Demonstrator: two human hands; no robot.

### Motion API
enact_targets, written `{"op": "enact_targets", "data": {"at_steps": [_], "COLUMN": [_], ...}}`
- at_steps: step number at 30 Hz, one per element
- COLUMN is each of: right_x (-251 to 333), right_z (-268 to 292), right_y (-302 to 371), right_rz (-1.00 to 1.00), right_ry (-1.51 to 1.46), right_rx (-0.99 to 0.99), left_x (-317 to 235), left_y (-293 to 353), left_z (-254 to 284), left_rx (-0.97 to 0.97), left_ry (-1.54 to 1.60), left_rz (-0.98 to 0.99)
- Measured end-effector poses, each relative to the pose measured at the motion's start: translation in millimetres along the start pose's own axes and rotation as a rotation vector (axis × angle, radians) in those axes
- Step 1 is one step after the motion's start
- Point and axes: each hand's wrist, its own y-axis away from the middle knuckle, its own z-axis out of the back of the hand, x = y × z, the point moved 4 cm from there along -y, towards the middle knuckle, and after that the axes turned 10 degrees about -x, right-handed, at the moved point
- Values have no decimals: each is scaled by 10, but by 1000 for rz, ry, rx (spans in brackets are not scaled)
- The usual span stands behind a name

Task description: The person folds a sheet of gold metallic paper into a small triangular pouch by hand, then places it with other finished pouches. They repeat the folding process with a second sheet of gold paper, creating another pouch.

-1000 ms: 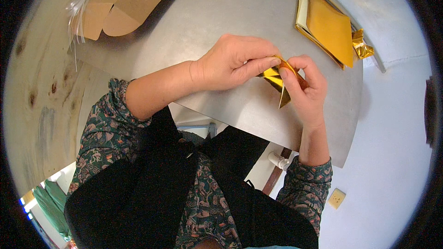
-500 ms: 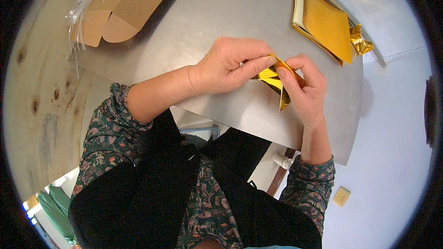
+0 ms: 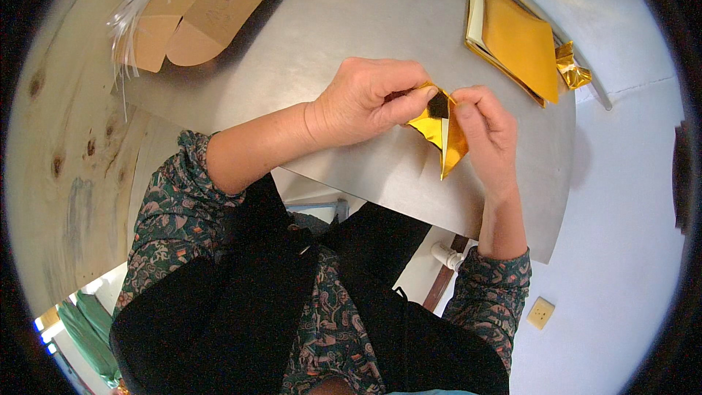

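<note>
Grey tabletop carries the work. Above it, the left hand and right hand meet, each pinching a folded gold foil between thumb and fingertips; the foil's point hangs below them. Beyond the right hand lies a gold sheet stack. Far beyond the left hand sits flat cardboard.

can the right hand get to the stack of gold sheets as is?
Probably not as is: the right hand and left hand both pinch the folded gold foil piece. The table toward the stack of gold sheets looks bare.
</note>
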Motion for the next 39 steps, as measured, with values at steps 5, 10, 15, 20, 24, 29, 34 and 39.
{"op": "enact_targets", "data": {"at_steps": [5, 10, 15, 20, 24, 29, 34, 39], "right_x": [-36, -10, 142, 99, 42, 7, 0, -15], "right_z": [-14, 27, 59, 19, 44, 22, -1, 9], "right_y": [7, -22, -76, -16, -9, -21, -17, -11], "right_rz": [63, 151, 398, 260, 202, 211, 203, 191], "right_ry": [105, 182, 245, 255, 155, 146, 98, 50], "right_rx": [42, 27, -49, 3, -42, -46, -33, -17], "left_x": [-7, -4, 24, 45, 89, 52, 33, 22], "left_y": [14, 11, 10, 0, 12, 2, 9, 16], "left_z": [-13, -24, -40, -86, -85, -72, -98, -101], "left_rx": [31, 13, 49, 53, 40, 41, 96, 192], "left_ry": [59, 263, 201, 46, 196, 231, 148, 187], "left_rz": [77, 165, 87, 2, 266, 248, 147, 174]}}
